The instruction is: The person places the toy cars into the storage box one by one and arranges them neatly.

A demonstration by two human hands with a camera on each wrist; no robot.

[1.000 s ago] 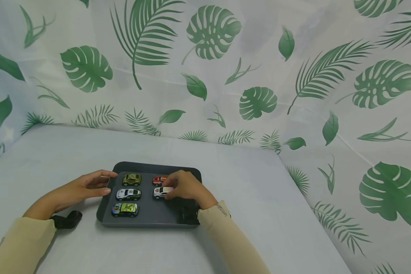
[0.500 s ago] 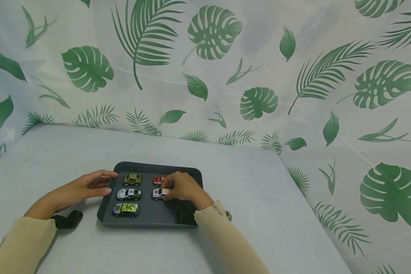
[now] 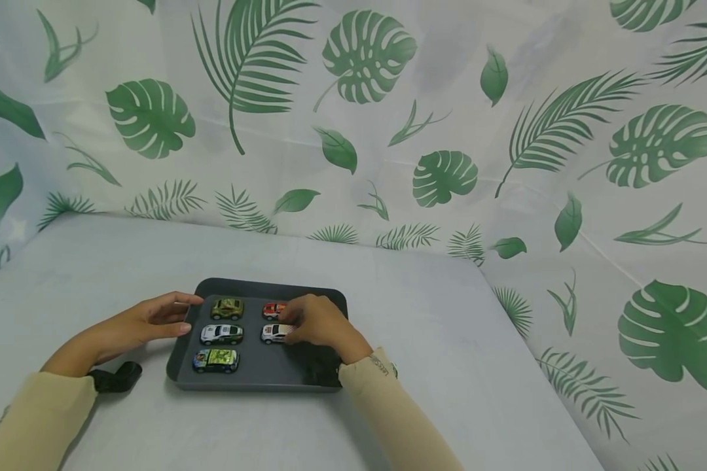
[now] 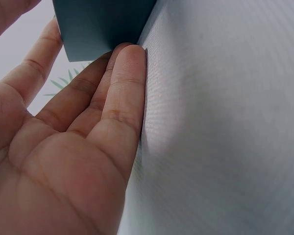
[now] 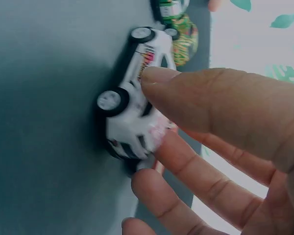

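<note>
Inside the dark grey tray (image 3: pixel 253 387), my right hand (image 3: pixel 321 327) pinches a white toy car (image 3: pixel 274 333) by its sides between thumb and fingers. The right wrist view has the thumb on the flank of this car (image 5: pixel 137 105), its wheels towards the tray floor. A red toy car (image 3: pixel 273 310) sits just behind it, partly covered by the hand. My left hand (image 3: pixel 132 327) rests at the tray's left end with loosely extended fingers. In the left wrist view its fingers (image 4: pixel 125 81) lie low on the cloth, right at the tray's wall (image 4: pixel 100 29).
Down the tray's left side stand a camouflage toy car (image 3: pixel 226 308), a white-and-green one (image 3: pixel 221 334) and one with a yellow-green roof (image 3: pixel 215 361). Leaf-printed fabric (image 3: pixel 353 137) hangs behind the white tabletop (image 3: pixel 412 307). A small green thing (image 3: pixel 395 370) peeks out past the right sleeve.
The white toy car in my right hand has shifted very slightly left, level with the red one. My left hand and the tray keep their places.
</note>
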